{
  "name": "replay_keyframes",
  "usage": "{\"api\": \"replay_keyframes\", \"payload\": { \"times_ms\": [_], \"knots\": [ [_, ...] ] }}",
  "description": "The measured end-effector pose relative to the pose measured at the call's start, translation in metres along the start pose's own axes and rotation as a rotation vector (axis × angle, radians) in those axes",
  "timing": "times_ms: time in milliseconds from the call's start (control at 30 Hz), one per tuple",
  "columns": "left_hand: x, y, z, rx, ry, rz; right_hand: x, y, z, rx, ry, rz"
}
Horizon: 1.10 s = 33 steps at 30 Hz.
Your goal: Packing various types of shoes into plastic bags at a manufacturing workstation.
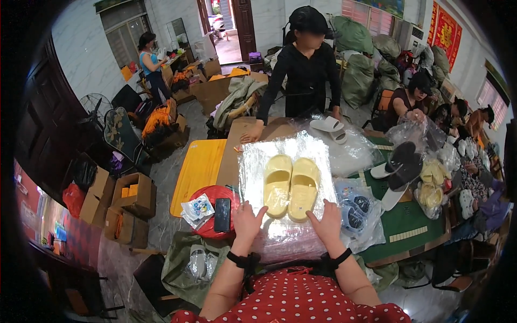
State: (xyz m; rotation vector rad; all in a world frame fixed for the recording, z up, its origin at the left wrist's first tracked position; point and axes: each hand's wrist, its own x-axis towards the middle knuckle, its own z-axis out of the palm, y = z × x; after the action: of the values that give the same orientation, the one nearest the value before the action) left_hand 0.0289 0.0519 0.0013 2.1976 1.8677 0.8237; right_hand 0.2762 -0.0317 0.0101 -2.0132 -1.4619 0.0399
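A pair of pale yellow slide slippers, the left slipper and the right slipper, lies side by side on a stack of shiny clear plastic sheets or bags. At the stack's near left edge rests my left hand, fingers spread and thumb toward the left slipper's heel. My right hand lies at the near right edge, also spread, its thumb at or very close to the right slipper's heel. Neither hand grips anything.
Left of the stack, a black phone and small packets lie on a round red surface. Bagged blue slippers lie to the right, with black-and-white slippers beyond. Across the table a person in black stands near white slippers.
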Motion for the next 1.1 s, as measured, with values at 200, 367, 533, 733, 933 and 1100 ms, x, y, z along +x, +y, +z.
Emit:
{"api": "replay_keyframes", "payload": {
  "times_ms": [200,367,533,733,933,1100],
  "knots": [
    [0.018,0.016,0.002,-0.042,-0.289,-0.154,0.006,0.004,0.012,-0.143,-0.118,0.023],
    [0.016,0.021,0.009,-0.148,-0.283,-0.055,0.010,0.012,0.021,-0.072,-0.133,0.034],
    [-0.002,0.030,0.009,-0.185,-0.072,0.029,0.009,0.017,0.022,-0.055,-0.131,0.045],
    [-0.010,0.047,0.001,-0.164,-0.071,0.041,0.010,0.021,0.021,-0.012,-0.151,0.054],
    [-0.021,0.053,0.001,0.019,0.019,0.129,0.008,0.016,0.017,-0.037,-0.161,0.023],
    [-0.020,0.062,-0.007,0.011,-0.011,0.176,0.006,0.019,0.019,-0.029,-0.117,-0.016]
  ]
}}
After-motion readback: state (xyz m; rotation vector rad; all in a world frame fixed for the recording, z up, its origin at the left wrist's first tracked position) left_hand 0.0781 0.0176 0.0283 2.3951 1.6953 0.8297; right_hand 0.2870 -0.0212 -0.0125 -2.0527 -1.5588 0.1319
